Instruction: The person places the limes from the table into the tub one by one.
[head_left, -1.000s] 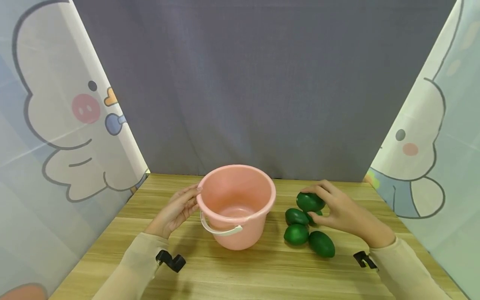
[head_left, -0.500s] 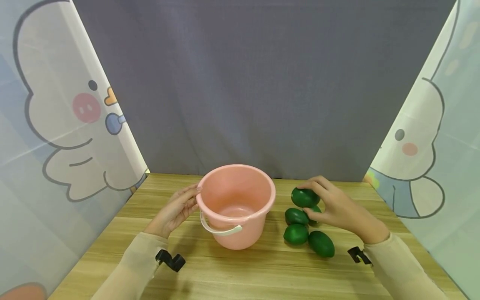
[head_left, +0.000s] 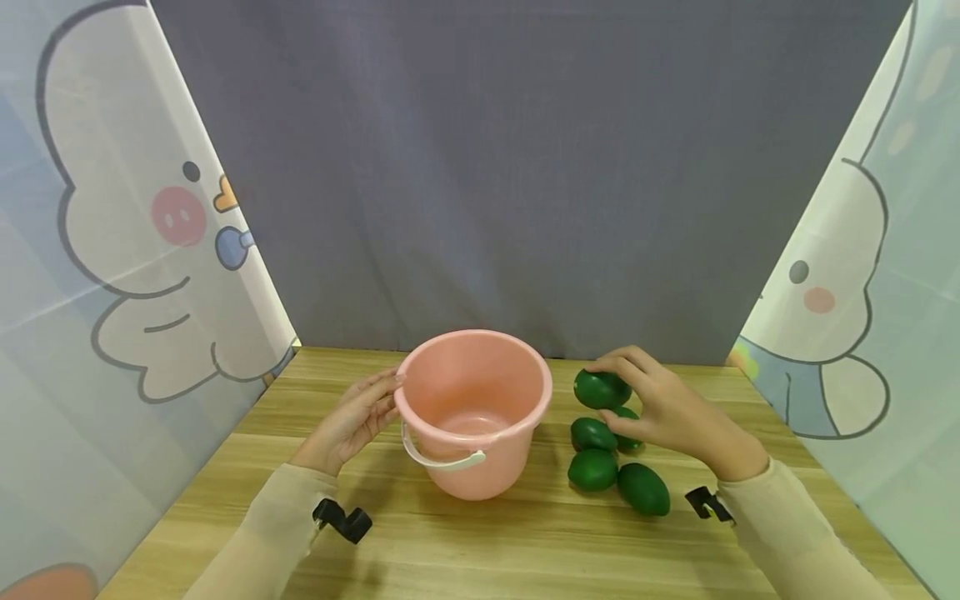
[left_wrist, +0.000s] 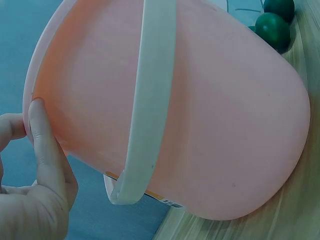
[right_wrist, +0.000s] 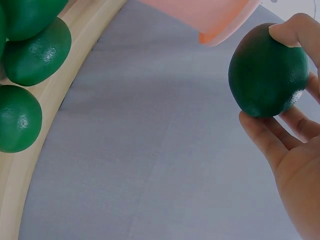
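Observation:
A pink plastic bucket stands upright on the table, its white handle hanging down at the near side. My left hand pinches the bucket's rim at the left, thumb and finger on either side of it in the left wrist view. To the right, my right hand grips a smooth, dark green oval fruit between thumb and fingers. It is held off the table, as the right wrist view shows the fruit apart from the others. Below it lie several similar green fruits, one partly behind the right thumb.
The wooden table ends at a grey cloth behind. Cartoon-printed curtains flank both sides. A black wrist mount sits on the left sleeve, with another mount on the right.
My right hand has moved left and slightly upward with the green fruit, away from the lying ones and nearer the bucket. The left hand and bucket have stayed in place.

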